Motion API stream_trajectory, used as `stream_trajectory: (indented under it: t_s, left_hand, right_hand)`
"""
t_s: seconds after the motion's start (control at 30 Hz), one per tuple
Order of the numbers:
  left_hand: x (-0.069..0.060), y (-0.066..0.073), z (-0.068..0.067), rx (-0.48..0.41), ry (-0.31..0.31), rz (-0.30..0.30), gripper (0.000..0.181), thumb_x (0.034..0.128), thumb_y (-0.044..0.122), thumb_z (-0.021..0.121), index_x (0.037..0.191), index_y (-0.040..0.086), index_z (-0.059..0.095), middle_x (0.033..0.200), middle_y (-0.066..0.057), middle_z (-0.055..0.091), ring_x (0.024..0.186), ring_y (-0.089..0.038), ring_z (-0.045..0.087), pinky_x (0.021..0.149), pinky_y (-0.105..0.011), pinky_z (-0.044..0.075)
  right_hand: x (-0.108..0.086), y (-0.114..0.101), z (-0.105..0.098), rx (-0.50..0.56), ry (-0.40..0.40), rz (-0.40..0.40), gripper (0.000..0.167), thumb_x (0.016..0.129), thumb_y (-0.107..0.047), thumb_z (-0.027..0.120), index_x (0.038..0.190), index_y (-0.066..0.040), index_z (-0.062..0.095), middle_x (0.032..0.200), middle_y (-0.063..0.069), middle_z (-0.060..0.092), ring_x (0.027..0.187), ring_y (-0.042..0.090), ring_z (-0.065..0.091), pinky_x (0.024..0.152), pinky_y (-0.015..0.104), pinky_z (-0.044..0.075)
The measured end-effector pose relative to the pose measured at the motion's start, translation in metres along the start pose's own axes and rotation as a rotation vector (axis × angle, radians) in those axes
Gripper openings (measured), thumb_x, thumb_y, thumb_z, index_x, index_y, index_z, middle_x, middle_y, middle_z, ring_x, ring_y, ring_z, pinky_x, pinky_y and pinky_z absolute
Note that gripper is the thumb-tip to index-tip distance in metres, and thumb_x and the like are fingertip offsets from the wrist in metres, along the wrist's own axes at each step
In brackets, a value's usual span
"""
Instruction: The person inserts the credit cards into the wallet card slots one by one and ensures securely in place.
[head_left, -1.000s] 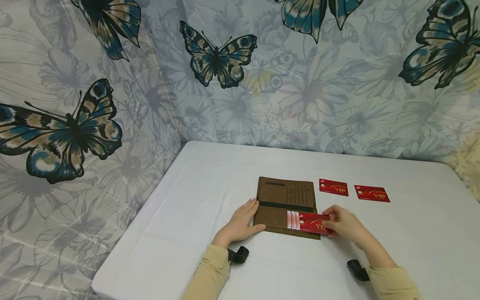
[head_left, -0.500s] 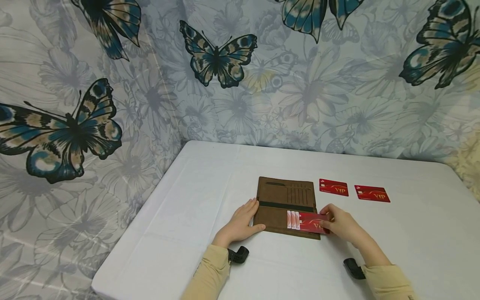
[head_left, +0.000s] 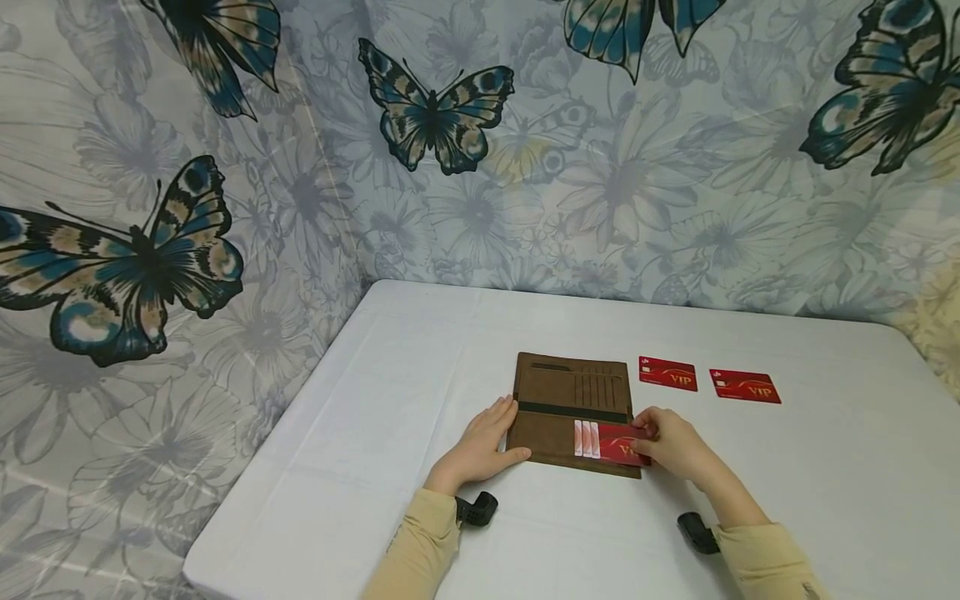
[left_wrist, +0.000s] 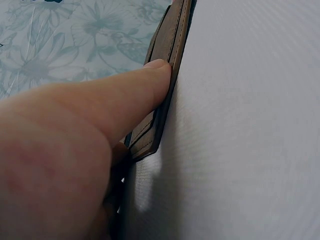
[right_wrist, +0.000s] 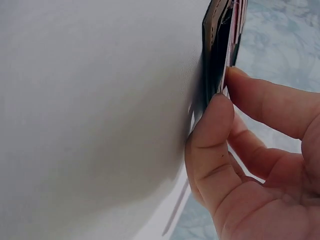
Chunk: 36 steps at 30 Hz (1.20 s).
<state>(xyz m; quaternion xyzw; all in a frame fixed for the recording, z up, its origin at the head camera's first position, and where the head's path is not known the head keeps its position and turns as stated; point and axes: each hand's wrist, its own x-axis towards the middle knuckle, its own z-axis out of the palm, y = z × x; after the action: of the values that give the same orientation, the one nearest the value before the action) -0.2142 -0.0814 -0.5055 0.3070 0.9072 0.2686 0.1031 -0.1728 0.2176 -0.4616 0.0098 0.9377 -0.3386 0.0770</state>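
A brown wallet (head_left: 551, 383) lies spread flat on the white table, its upper half lined with narrow slots. My left hand (head_left: 477, 443) rests on the wallet's left edge; the thumb (left_wrist: 150, 82) presses its near corner in the left wrist view. At the wallet's lower right, my right hand (head_left: 677, 446) pinches the right end of a red VIP card (head_left: 617, 444) between thumb and fingers. The card's body lies over the lower half, beside several pale strips (head_left: 587, 439). Edge-on in the right wrist view, the card (right_wrist: 229, 55) stands at the wallet's side opening.
Two more red VIP cards lie behind the right hand: one (head_left: 667, 374) near the wallet's upper right corner, another (head_left: 746, 386) farther right. White cloth covers the table (head_left: 315, 450). A butterfly-patterned wall covering (head_left: 480, 233) rises behind it.
The right hand has moved left with the red VIP card, so less of the card sticks out past the wallet's right edge. The left hand has stayed put.
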Motion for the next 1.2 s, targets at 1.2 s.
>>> stream_trajectory:
  t_s: [1.2]
  left_hand:
    - [0.001,0.0,0.0,0.007,0.002,0.0,0.08,0.0917,0.05,0.05,0.147,0.001,0.018,0.153,-0.01,0.01,0.139,-0.018,0.004,0.111,-0.037,0.006]
  right_hand:
    - [-0.017,0.018,-0.006,0.085,-0.067,-0.09,0.058,0.074,-0.013,0.078,0.118,0.012,0.052,0.096,0.011,0.054,0.083,0.022,0.051,0.067,0.032,0.049]
